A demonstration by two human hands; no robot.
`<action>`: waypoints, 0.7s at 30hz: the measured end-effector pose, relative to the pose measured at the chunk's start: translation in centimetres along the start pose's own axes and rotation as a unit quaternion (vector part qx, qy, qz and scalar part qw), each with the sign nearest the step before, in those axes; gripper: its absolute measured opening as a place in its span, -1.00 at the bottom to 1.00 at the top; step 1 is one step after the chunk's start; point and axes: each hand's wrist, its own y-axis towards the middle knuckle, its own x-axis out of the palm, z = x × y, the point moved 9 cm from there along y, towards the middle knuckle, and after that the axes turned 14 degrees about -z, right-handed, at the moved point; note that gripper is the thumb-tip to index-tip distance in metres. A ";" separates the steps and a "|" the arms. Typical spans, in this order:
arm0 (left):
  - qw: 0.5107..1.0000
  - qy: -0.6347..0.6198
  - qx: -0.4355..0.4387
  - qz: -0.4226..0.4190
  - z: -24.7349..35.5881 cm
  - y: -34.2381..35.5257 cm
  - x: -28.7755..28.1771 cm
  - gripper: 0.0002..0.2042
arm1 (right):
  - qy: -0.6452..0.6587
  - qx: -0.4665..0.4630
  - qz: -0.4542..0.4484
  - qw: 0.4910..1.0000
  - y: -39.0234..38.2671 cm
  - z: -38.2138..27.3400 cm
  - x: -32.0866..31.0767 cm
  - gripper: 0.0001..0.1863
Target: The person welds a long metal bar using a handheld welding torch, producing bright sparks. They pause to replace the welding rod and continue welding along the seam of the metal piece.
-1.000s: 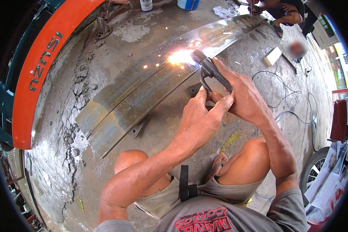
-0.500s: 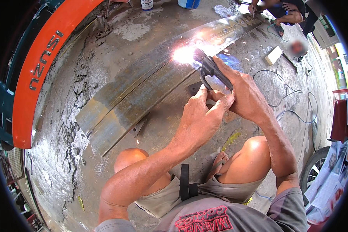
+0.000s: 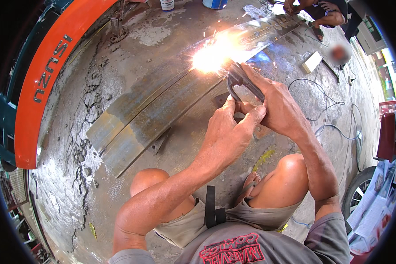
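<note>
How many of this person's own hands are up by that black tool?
2: the right grip, closed around the black tool; the left grip, left of it by the curved lever. They overlap, hiding some fingers.

Looks like a vehicle workshop, with welding sparks (image 3: 215, 55) upper centre, orange panel (image 3: 29, 110) left, wheel (image 3: 357, 194) lower right

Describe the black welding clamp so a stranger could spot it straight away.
Find the long metal plate and the bright glare over it. Below and right of that glare, the right hand grips the black welding clamp. Unlike the dark bracket nearby, it has a curved lever forming an open loop.
</note>
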 end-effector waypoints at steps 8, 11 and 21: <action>1.000 -0.004 0.001 0.000 0.1 0.1 0.1 -0.51 | -0.010 0.009 0.003 1.000 0.0 0.5 0.2 -0.06; 1.000 -0.011 0.004 0.001 0.1 0.0 0.0 -0.51 | -0.014 -0.006 0.013 1.000 0.1 0.3 0.1 -0.05; 1.000 -0.002 0.006 0.012 -0.2 0.1 -0.1 -0.46 | -0.008 -0.011 0.006 1.000 0.1 0.2 0.2 -0.08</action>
